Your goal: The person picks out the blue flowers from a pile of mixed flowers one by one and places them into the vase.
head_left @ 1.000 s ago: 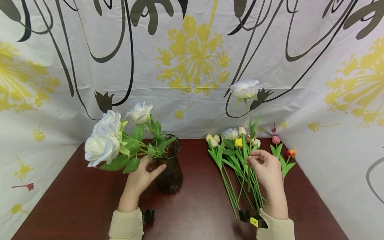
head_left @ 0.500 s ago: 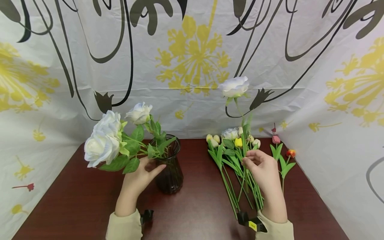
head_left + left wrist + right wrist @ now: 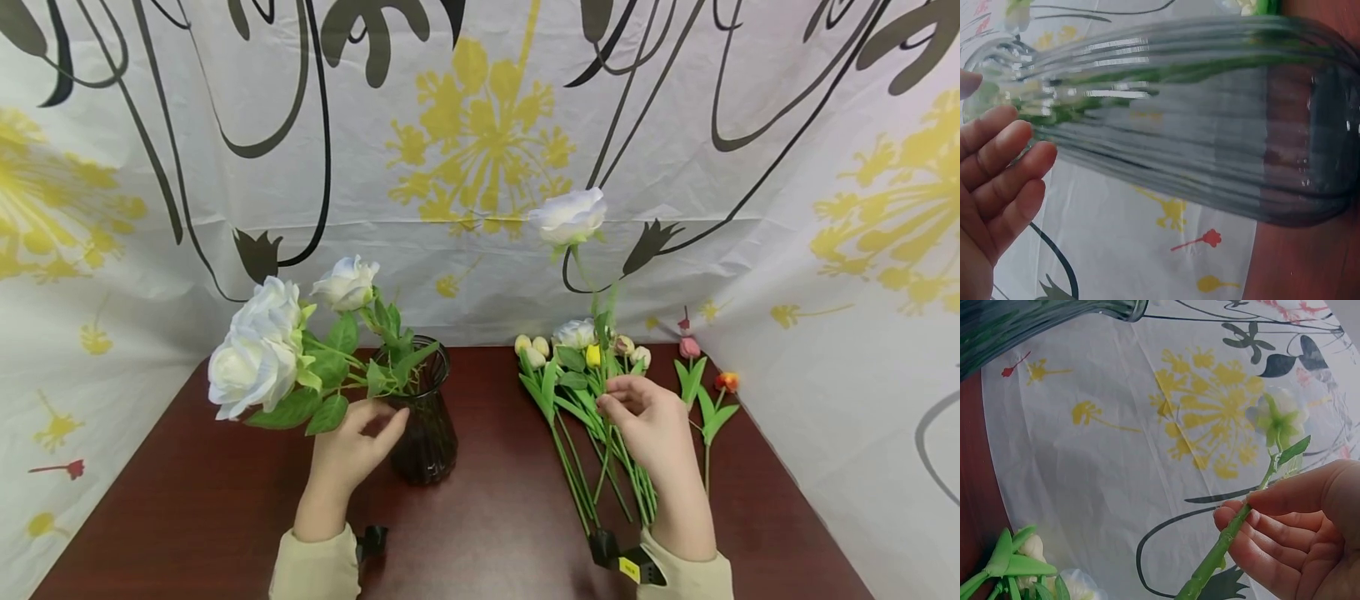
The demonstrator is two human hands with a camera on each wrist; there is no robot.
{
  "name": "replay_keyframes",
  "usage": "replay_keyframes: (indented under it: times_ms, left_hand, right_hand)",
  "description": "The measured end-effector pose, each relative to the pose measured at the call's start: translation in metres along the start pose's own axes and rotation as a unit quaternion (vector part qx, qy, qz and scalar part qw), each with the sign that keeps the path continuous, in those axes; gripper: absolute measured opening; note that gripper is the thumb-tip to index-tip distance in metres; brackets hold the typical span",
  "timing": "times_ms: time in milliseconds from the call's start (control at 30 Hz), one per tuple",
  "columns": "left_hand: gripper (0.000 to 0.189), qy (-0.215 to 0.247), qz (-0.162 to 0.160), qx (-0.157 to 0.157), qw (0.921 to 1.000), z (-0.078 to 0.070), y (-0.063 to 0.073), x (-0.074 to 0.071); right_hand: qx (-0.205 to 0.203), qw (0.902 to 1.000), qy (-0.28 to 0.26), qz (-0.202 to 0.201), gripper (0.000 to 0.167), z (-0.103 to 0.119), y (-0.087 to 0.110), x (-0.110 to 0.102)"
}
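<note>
My right hand [image 3: 654,427] pinches the green stem of a pale blue-white rose [image 3: 568,218] between thumb and fingers, the bloom standing upright above it. In the right wrist view the stem [image 3: 1219,550] slants past the thumb. My left hand [image 3: 347,450] is beside the neck of a dark ribbed glass vase [image 3: 424,446], under the leaves; its fingers [image 3: 1007,162] look relaxed in the left wrist view, and whether they touch the glass I cannot tell. Several white roses [image 3: 255,367] in the vase lean out to the left, their stems visible through the glass.
Under my right hand lie several tulips [image 3: 592,357] and a pale blue rose [image 3: 576,333], stems towards me. A pink tulip [image 3: 689,347] and an orange-red tulip [image 3: 726,382] lie farther right. Patterned white cloth [image 3: 480,275] hangs behind the brown table [image 3: 495,533].
My right hand has moved a little to the left, carrying the rose, whose bloom has shifted left and slightly up. My left hand and the vase have hardly moved.
</note>
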State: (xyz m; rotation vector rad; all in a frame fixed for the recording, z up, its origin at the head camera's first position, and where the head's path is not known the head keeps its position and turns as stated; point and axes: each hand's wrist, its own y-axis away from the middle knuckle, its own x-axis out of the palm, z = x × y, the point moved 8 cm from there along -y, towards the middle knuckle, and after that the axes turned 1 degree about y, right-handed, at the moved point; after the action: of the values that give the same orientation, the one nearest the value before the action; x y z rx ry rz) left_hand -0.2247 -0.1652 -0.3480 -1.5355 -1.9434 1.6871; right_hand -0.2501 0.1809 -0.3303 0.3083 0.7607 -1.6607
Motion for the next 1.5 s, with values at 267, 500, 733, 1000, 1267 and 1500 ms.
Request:
replay_keyframes:
  times_ms: [267, 500, 733, 1000, 1267, 1500]
  left_hand:
    - [0.008, 0.047, -0.015, 0.056, 0.9972, -0.017, -0.004, 0.0]
    - [0.032, 0.071, -0.018, 0.054, 0.9959, -0.024, -0.006, 0.0]
    - [0.011, 0.119, -0.004, 0.049, 0.9917, -0.03, -0.007, 0.003]
    - [0.016, 0.204, 0.003, 0.02, 0.9787, -0.043, -0.01, 0.001]
    - [0.024, 0.252, -0.033, -0.015, 0.9671, -0.054, -0.016, -0.007]
    - [0.028, 0.253, -0.068, -0.037, 0.9643, -0.054, -0.018, -0.012]
  right_hand:
    - [-0.031, 0.9993, -0.012, 0.016, 0.009, 0.015, 0.005, 0.008]
    - [-0.055, 0.9972, -0.028, 0.042, 0.011, 0.026, 0.01, 0.018]
    - [-0.072, 0.9952, -0.015, 0.066, 0.013, 0.032, 0.014, 0.025]
    - [-0.077, 0.9938, -0.024, 0.077, 0.013, 0.039, 0.017, 0.031]
    - [-0.112, 0.9887, -0.044, 0.09, 0.015, 0.051, 0.022, 0.037]
    - [-0.146, 0.9822, -0.06, 0.102, 0.017, 0.062, 0.028, 0.044]
